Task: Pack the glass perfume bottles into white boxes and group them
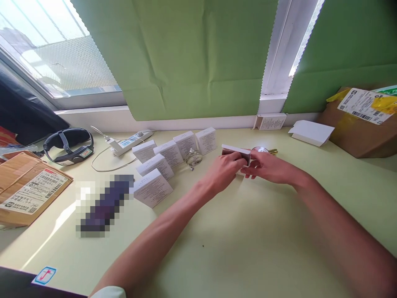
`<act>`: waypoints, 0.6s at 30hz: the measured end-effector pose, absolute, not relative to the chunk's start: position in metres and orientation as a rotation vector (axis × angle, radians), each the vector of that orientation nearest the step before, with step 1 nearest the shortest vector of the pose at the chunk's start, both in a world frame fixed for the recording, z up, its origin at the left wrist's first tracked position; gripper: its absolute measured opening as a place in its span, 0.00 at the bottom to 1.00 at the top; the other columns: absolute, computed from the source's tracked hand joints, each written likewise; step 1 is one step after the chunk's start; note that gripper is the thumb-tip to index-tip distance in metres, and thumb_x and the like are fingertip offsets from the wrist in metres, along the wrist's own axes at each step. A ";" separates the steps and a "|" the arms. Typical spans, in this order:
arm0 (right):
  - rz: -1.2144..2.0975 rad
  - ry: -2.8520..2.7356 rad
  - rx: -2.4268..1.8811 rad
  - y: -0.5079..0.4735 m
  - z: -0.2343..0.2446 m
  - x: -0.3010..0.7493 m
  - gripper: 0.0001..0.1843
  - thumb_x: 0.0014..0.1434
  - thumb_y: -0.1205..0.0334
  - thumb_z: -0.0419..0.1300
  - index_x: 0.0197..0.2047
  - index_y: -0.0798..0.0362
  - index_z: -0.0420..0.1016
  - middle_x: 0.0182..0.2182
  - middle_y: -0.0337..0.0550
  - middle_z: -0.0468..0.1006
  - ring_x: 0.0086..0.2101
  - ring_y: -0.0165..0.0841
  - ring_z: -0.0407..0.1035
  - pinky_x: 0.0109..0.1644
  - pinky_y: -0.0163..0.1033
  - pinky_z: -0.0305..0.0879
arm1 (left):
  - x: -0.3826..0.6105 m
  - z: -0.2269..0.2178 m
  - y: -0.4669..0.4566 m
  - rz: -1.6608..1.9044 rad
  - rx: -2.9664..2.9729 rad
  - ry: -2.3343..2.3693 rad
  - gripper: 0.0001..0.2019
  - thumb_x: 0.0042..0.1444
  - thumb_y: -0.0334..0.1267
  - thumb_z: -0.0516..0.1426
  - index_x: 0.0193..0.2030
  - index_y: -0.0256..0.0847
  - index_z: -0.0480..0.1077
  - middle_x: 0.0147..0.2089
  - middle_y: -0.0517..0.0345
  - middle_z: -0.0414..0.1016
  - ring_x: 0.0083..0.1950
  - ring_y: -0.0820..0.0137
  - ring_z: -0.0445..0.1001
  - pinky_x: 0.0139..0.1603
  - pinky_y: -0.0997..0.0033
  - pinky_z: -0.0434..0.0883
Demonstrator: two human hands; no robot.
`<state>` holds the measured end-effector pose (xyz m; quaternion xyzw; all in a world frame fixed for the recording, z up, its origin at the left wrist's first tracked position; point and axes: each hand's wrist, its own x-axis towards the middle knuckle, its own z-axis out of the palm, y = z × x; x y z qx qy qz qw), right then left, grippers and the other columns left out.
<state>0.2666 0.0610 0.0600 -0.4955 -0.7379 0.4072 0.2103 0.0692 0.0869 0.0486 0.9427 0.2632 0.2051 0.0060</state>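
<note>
Both hands are at a small white cardboard box (236, 148), right of the table's middle, whose brown inner side shows. My left hand (223, 169) has its fingers bent against that brown side, closed on the box. At the box's right end, my right hand (268, 166) grips with the thumb and fingers around its edge. What lies inside the box is hidden by the fingers. Just behind my right hand lies a round shiny item (259, 149) with a gold-coloured piece (273, 151) beside it, partly covered.
Several white printed boxes (153, 188) stand to the left, near a clear, shiny ornament (193, 158). Farther left are a power strip (130, 142), a head strap (70, 147), a blurred dark object (107, 205) and a parcel (34, 190). White boxes (272, 122) and a carton (362, 128) stand back right.
</note>
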 end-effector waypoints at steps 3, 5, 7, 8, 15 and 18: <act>1.147 -2.004 -1.417 0.064 0.050 0.265 0.20 0.56 0.52 0.63 0.51 0.46 0.68 0.35 0.40 0.78 0.35 0.39 0.76 0.35 0.43 0.72 | 0.066 0.050 0.087 0.626 2.948 0.773 0.18 0.56 0.22 0.48 0.46 0.39 0.73 0.47 0.53 0.76 0.46 0.64 0.73 0.41 0.69 0.69; 1.170 -1.995 -1.440 0.066 0.042 0.263 0.18 0.56 0.52 0.63 0.48 0.46 0.68 0.33 0.40 0.78 0.34 0.40 0.76 0.32 0.43 0.72 | 0.063 0.053 0.086 0.603 2.950 0.745 0.20 0.55 0.20 0.47 0.48 0.39 0.72 0.47 0.53 0.75 0.47 0.64 0.73 0.44 0.68 0.69; 1.180 -1.999 -1.444 0.068 0.035 0.263 0.16 0.56 0.53 0.62 0.47 0.46 0.68 0.32 0.40 0.78 0.34 0.40 0.76 0.32 0.43 0.73 | 0.060 0.055 0.084 0.577 2.968 0.736 0.21 0.54 0.19 0.47 0.49 0.39 0.71 0.47 0.52 0.74 0.49 0.64 0.71 0.44 0.68 0.68; 1.179 -2.005 -1.442 0.069 0.033 0.263 0.15 0.56 0.52 0.61 0.46 0.46 0.69 0.31 0.40 0.78 0.34 0.41 0.76 0.32 0.43 0.73 | 0.060 0.057 0.082 0.565 2.980 0.750 0.21 0.54 0.19 0.47 0.48 0.39 0.71 0.47 0.51 0.74 0.49 0.64 0.71 0.43 0.68 0.68; 1.172 -2.059 -1.392 0.071 0.028 0.268 0.12 0.54 0.51 0.62 0.40 0.46 0.69 0.33 0.40 0.79 0.35 0.41 0.75 0.34 0.44 0.72 | 0.065 0.059 0.076 0.458 3.027 0.903 0.19 0.54 0.21 0.48 0.45 0.39 0.74 0.44 0.51 0.74 0.44 0.64 0.72 0.35 0.69 0.65; 1.167 -2.052 -1.395 0.071 0.027 0.266 0.13 0.54 0.51 0.62 0.41 0.46 0.69 0.32 0.39 0.78 0.34 0.41 0.74 0.34 0.44 0.71 | 0.067 0.059 0.078 0.446 3.028 0.908 0.18 0.54 0.22 0.48 0.44 0.39 0.74 0.43 0.51 0.74 0.43 0.64 0.72 0.35 0.69 0.66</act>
